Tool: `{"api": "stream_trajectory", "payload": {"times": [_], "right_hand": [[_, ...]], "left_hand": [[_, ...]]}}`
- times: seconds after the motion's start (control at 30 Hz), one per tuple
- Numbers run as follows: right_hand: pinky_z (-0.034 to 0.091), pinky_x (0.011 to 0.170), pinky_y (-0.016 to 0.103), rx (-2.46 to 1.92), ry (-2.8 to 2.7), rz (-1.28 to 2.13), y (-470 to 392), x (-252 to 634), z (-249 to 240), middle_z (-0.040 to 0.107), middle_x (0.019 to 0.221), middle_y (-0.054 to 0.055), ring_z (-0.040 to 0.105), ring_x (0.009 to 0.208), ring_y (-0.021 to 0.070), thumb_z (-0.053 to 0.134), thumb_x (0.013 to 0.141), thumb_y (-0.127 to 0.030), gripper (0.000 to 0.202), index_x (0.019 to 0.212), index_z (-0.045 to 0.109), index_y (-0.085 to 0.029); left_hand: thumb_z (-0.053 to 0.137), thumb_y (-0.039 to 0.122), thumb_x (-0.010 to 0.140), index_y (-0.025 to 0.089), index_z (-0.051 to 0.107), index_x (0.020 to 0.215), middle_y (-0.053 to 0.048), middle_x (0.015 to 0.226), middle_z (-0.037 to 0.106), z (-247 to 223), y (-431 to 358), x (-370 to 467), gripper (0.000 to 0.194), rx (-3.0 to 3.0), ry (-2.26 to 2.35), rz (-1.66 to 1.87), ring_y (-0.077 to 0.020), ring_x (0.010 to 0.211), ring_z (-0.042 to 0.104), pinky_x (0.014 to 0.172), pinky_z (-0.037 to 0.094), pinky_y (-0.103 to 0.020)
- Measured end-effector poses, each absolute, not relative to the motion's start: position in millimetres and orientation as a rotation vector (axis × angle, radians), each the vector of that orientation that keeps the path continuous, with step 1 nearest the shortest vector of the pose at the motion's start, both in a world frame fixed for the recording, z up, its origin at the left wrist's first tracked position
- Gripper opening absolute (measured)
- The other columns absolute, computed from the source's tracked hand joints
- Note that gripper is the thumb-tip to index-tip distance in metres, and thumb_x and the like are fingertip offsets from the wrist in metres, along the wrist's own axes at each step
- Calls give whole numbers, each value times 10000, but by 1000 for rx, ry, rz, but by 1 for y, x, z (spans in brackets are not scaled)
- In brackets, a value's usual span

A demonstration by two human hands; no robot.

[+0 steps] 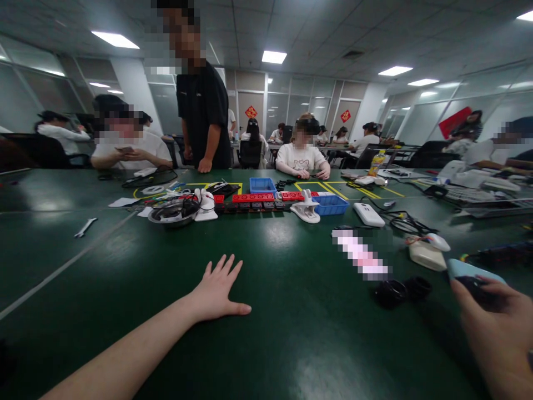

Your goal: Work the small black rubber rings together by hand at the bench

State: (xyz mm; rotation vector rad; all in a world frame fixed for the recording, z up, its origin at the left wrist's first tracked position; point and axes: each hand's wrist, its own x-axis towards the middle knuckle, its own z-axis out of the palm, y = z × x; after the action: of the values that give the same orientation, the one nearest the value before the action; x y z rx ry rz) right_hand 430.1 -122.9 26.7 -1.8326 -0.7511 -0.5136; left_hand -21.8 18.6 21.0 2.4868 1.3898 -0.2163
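Note:
My left hand lies palm down over the green tabletop, fingers spread and nothing in them. At the right edge, my right hand is closed around a light blue, flat, phone-like thing. A dark rounded piece shows beside its fingers; I cannot tell whether that belongs to the same thing. Left of this hand sit two black ring-shaped things and a cream-white device. A pixelated, brightly lit rectangle lies farther in.
Across the table's middle stand a metal bowl of dark parts, white clamp-like stands, a red-and-black strip and blue bins. A wrench lies left, a white box right. Several people sit or stand beyond.

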Motion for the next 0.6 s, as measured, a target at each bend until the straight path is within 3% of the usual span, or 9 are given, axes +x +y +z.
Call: {"api": "stream_trajectory", "payload": {"times": [0.07,0.17,0.23,0.33,0.5,0.6], "right_hand": [[476,594,385,-1771,-742,-433,-122,426,29,609,871,161,600,728,295,609,534,-492,419,785,503,-174],[473,592,388,-1828,-868,-422,-117,424,29,615,883,141,603,708,286,568,569,-509,498,926,557,-162],[467,621,403,-1925,-1056,-449,-112,429,25,605,966,129,592,802,304,489,610,-549,533,995,563,-188],[465,670,393,-2009,-1389,-216,-106,440,16,601,1019,109,550,950,315,454,591,-583,511,927,583,-219],[451,667,356,-2141,-1390,20,-104,451,11,553,1110,151,527,1003,306,498,618,-492,504,1006,575,-181],[434,765,378,-2094,-1375,58,-104,457,8,561,1095,156,506,1048,307,470,655,-475,472,1003,581,-177]], "left_hand": [[366,828,571,230,10,1381,-93,1442,-84,21,18,-22,1068,2485,1389,-221,-324,1311,-81,1036,33,-555],[362,829,571,224,10,1382,-95,1441,-91,23,17,-21,1072,2487,1383,-226,-324,1310,-90,1035,27,-554],[360,829,573,220,10,1383,-97,1442,-90,25,16,-21,1072,2485,1380,-228,-326,1310,-91,1035,25,-553],[363,828,572,211,12,1384,-106,1442,-87,28,15,-20,1079,2476,1382,-235,-333,1309,-93,1033,20,-555],[373,826,571,222,7,1384,-103,1444,-87,27,16,-21,1077,2472,1358,-206,-338,1309,-89,1031,20,-558],[387,825,562,222,13,1385,-109,1444,-84,26,16,-22,1087,2472,1354,-190,-344,1307,-91,1028,11,-563]]}}
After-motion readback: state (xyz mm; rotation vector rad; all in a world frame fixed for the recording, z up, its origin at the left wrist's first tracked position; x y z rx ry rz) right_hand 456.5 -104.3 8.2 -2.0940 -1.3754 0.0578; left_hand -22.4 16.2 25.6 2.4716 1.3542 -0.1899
